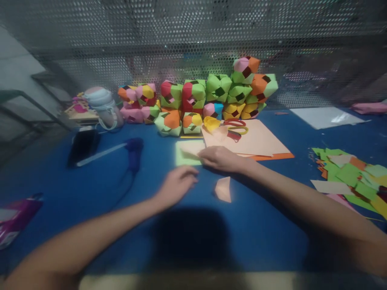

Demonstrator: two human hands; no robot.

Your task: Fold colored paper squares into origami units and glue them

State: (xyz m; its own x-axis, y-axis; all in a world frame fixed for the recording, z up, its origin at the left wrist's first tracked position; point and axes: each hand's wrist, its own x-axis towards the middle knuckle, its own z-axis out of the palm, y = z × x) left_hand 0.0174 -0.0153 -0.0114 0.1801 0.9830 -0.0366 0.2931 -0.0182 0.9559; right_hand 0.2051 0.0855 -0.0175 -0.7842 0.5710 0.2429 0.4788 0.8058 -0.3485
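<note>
On the blue counter (54, 173), the right hand (220, 159) grasps a pale paper (189, 149) over a green sheet (180, 160); the left hand (178, 183) is near, released and loosely curled. The step looks like positioning paper; the next move likely calls for a light touch.

The 1 camera, worn on the head, looks forward and down over the worktop (256, 219) from its near edge, close above the left hand (179, 184) and right hand (220, 158), reaching the perforated panel (193, 28) behind.
</note>
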